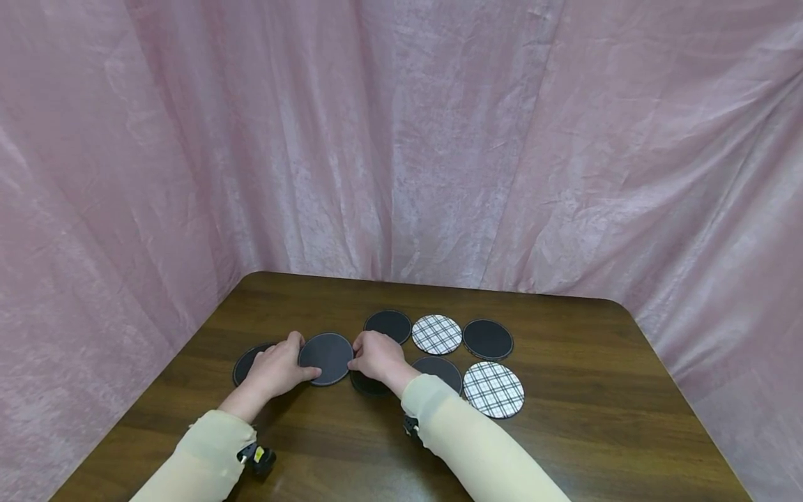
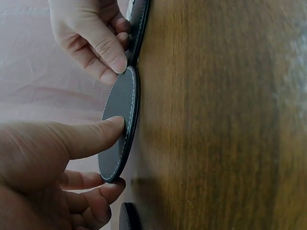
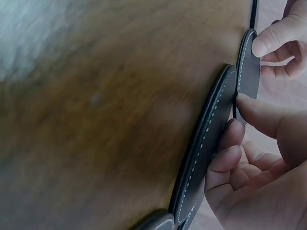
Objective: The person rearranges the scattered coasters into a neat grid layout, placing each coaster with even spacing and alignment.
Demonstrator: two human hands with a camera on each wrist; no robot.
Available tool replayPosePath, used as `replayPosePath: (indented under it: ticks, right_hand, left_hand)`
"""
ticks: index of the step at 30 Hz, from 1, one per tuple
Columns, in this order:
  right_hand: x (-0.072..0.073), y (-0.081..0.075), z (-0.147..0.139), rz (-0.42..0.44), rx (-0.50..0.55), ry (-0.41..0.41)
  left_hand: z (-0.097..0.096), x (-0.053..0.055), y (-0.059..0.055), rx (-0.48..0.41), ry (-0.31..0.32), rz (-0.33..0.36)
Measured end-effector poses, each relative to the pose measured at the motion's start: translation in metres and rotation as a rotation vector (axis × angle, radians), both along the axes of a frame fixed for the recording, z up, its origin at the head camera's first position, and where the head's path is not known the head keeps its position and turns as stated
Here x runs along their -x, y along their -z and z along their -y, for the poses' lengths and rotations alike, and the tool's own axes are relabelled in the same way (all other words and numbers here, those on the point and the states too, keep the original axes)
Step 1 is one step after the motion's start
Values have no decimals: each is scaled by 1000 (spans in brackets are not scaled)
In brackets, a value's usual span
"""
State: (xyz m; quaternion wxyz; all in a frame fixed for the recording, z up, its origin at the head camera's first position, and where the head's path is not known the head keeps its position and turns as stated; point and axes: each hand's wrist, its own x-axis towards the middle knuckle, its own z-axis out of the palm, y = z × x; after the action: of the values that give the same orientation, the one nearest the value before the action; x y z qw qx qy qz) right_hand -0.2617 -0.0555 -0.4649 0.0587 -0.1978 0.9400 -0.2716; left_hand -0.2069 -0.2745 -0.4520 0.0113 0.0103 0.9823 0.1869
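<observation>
A round dark coaster (image 1: pixel 326 359) with pale stitching round its rim is between my two hands, raised a little off the table. My left hand (image 1: pixel 279 366) pinches its left side, thumb on the upper face and fingers at the edge below. At the opposite edge, my right hand (image 1: pixel 379 357) pinches the rim with thumb and forefinger. Another black coaster (image 1: pixel 369 385) lies partly hidden below the right hand; its stitched edge shows large in the right wrist view. Left of the left hand rests one more black coaster (image 1: pixel 247 364), partly covered by that hand.
To the right, coasters lie close together in two rows: a black one (image 1: pixel 387 325), a white plaid one (image 1: pixel 437 335) and a black one (image 1: pixel 488 339) behind, a dark one (image 1: pixel 441 369) and a plaid one (image 1: pixel 493 390) in front. Pink curtains (image 1: pixel 401 139) surround the wooden table (image 1: pixel 596 418).
</observation>
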Motion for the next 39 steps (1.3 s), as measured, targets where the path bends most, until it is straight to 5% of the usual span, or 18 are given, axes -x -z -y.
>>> replayPosePath:
  ticks: [39]
  right_hand:
    - [-4,-1,2,-23,-38,-10]
  left_hand:
    - [1,3,2,81,10,17]
